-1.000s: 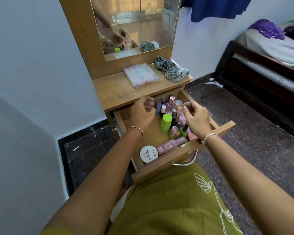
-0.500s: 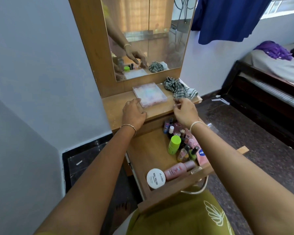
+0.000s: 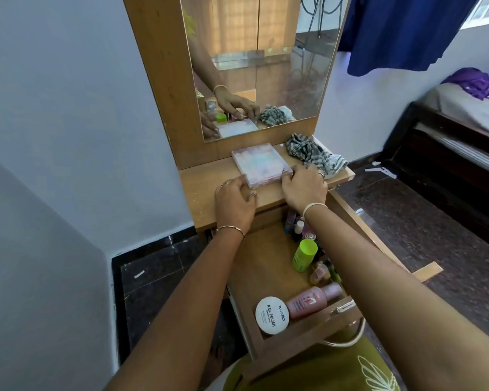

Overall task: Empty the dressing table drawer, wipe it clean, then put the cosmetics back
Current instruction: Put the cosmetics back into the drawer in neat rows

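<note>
The wooden drawer (image 3: 268, 266) stands pulled out below the dressing table top (image 3: 206, 187). Inside lie a white round nail polish tub (image 3: 272, 314), a pink bottle (image 3: 312, 301), a green-capped bottle (image 3: 305, 254) and several small nail polish bottles (image 3: 298, 227) at the back right. A flat pink clear-lidded box (image 3: 261, 163) rests on the table top. My left hand (image 3: 233, 203) touches its near left corner. At the near right corner my right hand (image 3: 304, 186) has its fingers curled against the box edge.
A striped grey cloth (image 3: 315, 155) lies crumpled at the right end of the table top. The mirror (image 3: 257, 60) rises behind. A bed (image 3: 460, 128) stands to the right across a dark floor, with a blue cloth (image 3: 401, 29) hanging above.
Both hands rose out of the drawer to the table top and closed in on the near corners of the pink box. The view tilted upward.
</note>
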### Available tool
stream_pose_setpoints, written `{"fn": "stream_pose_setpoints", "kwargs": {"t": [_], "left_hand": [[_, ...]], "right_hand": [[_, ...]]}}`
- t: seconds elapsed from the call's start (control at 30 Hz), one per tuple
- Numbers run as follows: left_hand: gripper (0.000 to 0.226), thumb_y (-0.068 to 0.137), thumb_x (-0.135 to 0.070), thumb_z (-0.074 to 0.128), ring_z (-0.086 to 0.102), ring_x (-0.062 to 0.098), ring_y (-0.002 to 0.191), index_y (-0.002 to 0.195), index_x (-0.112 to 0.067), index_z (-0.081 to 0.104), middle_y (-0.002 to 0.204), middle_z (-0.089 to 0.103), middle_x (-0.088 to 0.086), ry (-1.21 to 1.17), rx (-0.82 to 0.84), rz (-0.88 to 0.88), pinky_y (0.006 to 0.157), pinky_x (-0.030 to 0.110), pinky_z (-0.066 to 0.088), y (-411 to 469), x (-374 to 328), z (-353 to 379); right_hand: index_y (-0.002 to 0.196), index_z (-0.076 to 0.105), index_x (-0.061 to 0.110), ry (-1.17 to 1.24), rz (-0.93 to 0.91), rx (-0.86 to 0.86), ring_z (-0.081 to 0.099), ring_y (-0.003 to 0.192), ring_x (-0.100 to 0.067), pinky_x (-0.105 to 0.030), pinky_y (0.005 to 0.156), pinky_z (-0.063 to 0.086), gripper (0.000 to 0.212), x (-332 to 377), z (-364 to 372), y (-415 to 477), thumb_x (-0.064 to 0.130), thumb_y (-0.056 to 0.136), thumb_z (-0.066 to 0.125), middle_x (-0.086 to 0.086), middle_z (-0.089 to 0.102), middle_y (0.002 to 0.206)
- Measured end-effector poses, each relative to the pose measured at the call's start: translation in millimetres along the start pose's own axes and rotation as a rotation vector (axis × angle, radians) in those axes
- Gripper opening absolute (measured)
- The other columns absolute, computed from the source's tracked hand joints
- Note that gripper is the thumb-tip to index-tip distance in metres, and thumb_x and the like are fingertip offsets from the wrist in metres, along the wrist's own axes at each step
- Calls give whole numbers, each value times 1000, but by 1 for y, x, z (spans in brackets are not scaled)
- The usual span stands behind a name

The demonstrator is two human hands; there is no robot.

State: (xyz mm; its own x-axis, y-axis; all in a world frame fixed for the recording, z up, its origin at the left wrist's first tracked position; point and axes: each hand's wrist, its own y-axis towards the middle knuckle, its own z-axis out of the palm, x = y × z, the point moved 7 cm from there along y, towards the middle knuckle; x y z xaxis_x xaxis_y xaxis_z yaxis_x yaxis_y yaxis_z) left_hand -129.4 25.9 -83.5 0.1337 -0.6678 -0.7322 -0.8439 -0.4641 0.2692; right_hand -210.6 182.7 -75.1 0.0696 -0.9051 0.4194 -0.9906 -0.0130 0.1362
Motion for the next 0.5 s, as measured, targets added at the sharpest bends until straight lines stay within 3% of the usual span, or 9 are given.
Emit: {"fn": "stream_pose_setpoints", "kwargs": {"t": [0.2,0.3,0.37,0.43,0.5], "left_hand": [[41,81,-20,69,60,21,98,121,-12,62,104,65,6,-68,-35,-53,87,35,51,-5,-5,-7],[42,82,-18,68,59,20,90,122,-9,60,95,63,5,-120,-41,-76,85,34,52,-15,-10,-9],[44,83,-14,67,58,17,88,126,-10,58,94,61,4,-148,-47,-58,86,29,50,-24,-18,-11],[45,84,-11,65,58,17,88,128,-10,56,97,61,5,-171,-50,-29,87,27,49,-33,-26,-14],[43,83,-10,64,60,19,89,127,-10,59,99,62,8,-190,-52,8,90,30,49,-41,-31,-18]], "right_hand": [[114,67,18,252,146,-11,53,116,-35,-43,99,42,38,-7,-2,-2,40,95,43,-12,56,124],[109,66,18,387,194,-26,57,109,-32,-35,88,44,31,-9,-5,-8,38,94,46,-10,63,115],[103,65,17,522,234,-29,59,102,-30,-31,79,41,27,-11,-9,-13,35,93,47,-8,66,105],[84,60,20,703,294,-39,58,90,-26,-28,73,40,16,-15,-14,-18,30,90,49,-1,63,85],[72,52,23,907,369,-67,58,78,-21,-33,72,48,15,-19,-19,-24,23,86,53,6,56,71]]}}
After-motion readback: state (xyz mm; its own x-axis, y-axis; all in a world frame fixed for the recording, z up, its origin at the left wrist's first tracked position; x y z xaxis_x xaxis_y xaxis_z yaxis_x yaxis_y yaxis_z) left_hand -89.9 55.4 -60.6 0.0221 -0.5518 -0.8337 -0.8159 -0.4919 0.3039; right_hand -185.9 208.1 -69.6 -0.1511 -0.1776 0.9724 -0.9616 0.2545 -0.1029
